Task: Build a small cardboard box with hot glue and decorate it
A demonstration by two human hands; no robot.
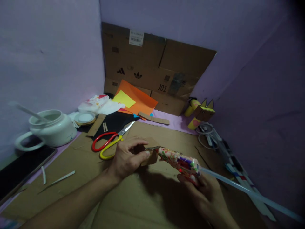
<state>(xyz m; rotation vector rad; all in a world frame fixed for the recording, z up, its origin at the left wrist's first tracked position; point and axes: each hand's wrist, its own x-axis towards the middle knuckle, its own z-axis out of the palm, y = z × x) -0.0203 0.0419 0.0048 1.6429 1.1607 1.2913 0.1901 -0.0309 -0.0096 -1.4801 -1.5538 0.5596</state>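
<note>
In the middle of the head view, my left hand [128, 157] is closed on a small piece of cardboard [152, 157], pinched between thumb and fingers. My right hand [205, 194] is wrapped round the handle of a hot glue gun [178, 161] covered in a colourful pattern. A long translucent glue stick [238, 184] sticks out of its back end, and a small red light glows on its side. The gun's nozzle points left and meets the edge of the cardboard piece. Scissors [111, 143] with one red and one yellow handle lie open just beyond my left hand.
A white pot [53, 128] with a stick in it stands at left, by a dark phone [28, 168]. Orange paper [140, 98] and yellow paper [124, 98] lie at the back. A cardboard figure [202, 113] and a coiled cable [207, 135] are at right. Flat cardboard [116, 203] covers the table.
</note>
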